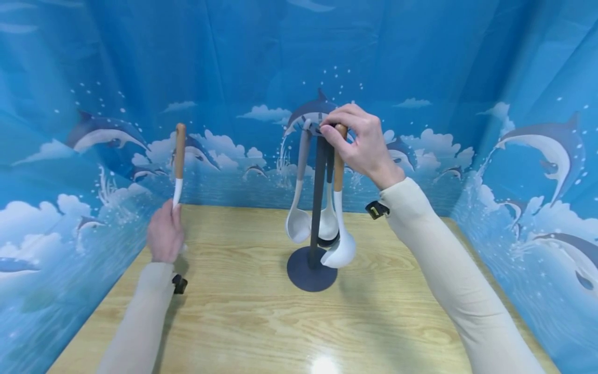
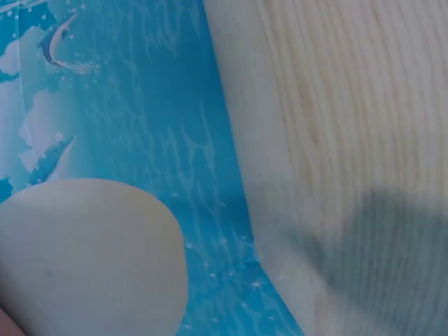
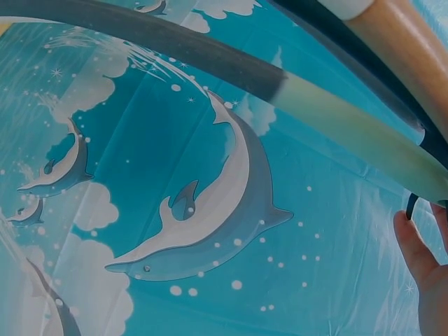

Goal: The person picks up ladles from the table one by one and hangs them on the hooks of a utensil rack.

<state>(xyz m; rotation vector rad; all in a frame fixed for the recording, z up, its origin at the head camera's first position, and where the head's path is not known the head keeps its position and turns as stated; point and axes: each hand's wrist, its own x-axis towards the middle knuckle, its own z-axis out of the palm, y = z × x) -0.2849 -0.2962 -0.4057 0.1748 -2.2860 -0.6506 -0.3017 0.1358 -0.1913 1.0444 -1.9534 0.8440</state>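
Note:
On the left, my left hand (image 1: 165, 234) grips the white neck of a kitchen utensil (image 1: 179, 150), its wooden handle pointing up. A pale rounded head (image 2: 98, 252) fills the lower left corner of the left wrist view. My right hand (image 1: 357, 137) has its thumb and fingers pinched at the top of a dark utensil stand (image 1: 316, 202). Right beside those fingers hangs a wooden-handled white ladle (image 1: 339, 228). A grey-handled ladle (image 1: 299, 215) and a dark-handled ladle (image 1: 328, 218) hang there too. In the right wrist view, a small black hook (image 3: 411, 206) meets a fingertip.
The stand's round base (image 1: 303, 275) rests on a wood-grain table (image 1: 243, 311). Blue dolphin-print curtains (image 1: 233, 67) enclose the back and both sides. Black wrist cameras sit at each cuff.

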